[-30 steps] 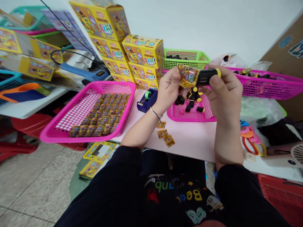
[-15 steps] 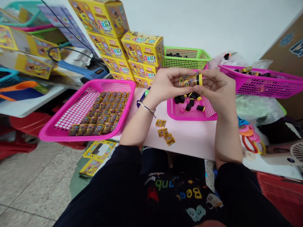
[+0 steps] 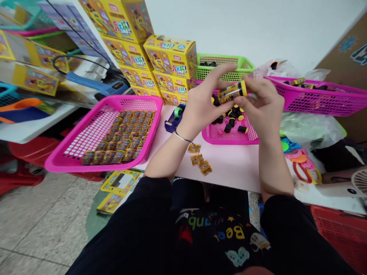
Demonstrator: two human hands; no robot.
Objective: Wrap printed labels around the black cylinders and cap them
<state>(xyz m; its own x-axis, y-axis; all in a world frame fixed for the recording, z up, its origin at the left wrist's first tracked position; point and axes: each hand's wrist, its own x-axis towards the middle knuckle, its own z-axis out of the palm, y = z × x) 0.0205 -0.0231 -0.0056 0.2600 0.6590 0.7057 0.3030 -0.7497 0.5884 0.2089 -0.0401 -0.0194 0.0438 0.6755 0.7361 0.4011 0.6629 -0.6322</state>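
In front of me, above the pink basket, is a small cylindrical jar [image 3: 231, 93] with a printed yellow wrap, a clear dark-looking band and a yellow end. My right hand [image 3: 262, 105] pinches it near the yellow end between thumb and fingers. My left hand [image 3: 205, 99] is around its other end, thumb along the underside and forefinger raised off it; the remaining fingers are partly hidden. Several small yellow printed labels [image 3: 196, 159] lie on the table below. Black pieces with yellow ends [image 3: 242, 129] lie in the pink basket [image 3: 232, 142] beneath my hands.
Left, a large pink basket [image 3: 71, 151] holds rows of similar jars [image 3: 123, 143]. A blue tape dispenser [image 3: 172, 124] stands beside it. Yellow boxes [image 3: 172, 57] are stacked behind, with a green basket [image 3: 243, 63] alongside. Another pink basket [image 3: 321, 99] is at right, near a fan [image 3: 359, 183].
The jar has tilted, its yellow end rising slightly. My left forefinger has lifted away from it, and my left hand has shifted a little right and down, uncovering the tape dispenser.
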